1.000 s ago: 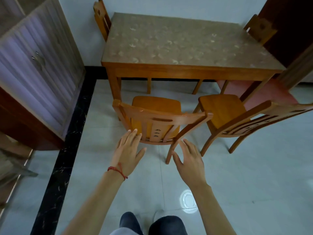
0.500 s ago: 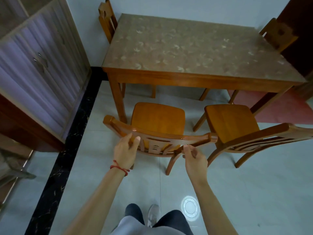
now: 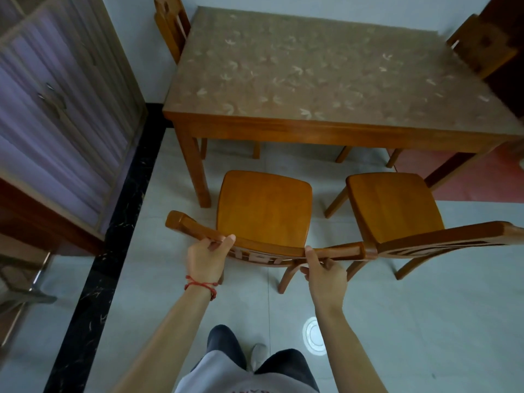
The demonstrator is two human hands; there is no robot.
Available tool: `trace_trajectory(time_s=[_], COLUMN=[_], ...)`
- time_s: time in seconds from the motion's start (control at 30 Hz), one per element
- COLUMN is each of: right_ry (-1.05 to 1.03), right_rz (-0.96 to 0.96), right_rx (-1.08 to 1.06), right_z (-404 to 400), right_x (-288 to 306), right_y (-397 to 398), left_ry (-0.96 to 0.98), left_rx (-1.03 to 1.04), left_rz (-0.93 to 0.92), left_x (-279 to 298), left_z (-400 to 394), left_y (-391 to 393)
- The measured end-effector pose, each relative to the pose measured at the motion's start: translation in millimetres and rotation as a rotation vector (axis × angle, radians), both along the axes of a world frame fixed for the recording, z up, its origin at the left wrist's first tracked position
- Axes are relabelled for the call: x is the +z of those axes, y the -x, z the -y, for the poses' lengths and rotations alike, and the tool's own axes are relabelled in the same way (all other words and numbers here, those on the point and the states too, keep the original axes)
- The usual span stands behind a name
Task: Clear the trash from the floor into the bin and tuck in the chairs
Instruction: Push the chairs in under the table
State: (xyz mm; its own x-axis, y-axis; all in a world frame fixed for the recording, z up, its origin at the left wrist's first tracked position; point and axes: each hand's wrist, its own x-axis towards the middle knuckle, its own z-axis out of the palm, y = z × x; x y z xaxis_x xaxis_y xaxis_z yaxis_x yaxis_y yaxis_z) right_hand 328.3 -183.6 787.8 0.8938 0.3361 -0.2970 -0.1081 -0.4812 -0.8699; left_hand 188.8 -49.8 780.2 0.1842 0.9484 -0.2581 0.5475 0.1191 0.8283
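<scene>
A wooden chair [image 3: 263, 205] stands pulled out in front of the table [image 3: 320, 129], its seat facing the table's near edge. My left hand [image 3: 205, 258] grips the top rail of its backrest near the left end. My right hand [image 3: 324, 272] grips the same rail toward the right end. A second wooden chair [image 3: 394, 205] stands just to the right, also out from under the table, its backrest touching the first chair's rail. No trash or bin shows in this view.
Two more chairs [image 3: 170, 26] [image 3: 482, 43] stand at the table's far left and far right corners. A cabinet with purple doors [image 3: 56, 109] lines the left side. A red mat [image 3: 476, 177] lies under the table's right end. Grey tile floor surrounds my feet [image 3: 258, 360].
Both hands reached forward from open in mid-air and took hold of the left chair's top rail. I have stepped closer, so the chairs and table look larger.
</scene>
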Motion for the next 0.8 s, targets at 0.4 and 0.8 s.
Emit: trace_trajectory(time_s=[0.4, 0.8], right_ry=[0.002, -0.017], right_rz=[0.029, 0.017], right_rx=[-0.104, -0.117], right_z=[-13, -42], right_x=[-7, -1], right_y=[-14, -66], left_ry=[-0.027, -0.068], left_rx=[0.045, 0.023], left_rz=[0.144, 0.162], left_x=[1, 1], left_z=[1, -23], left_y=[-16, -60])
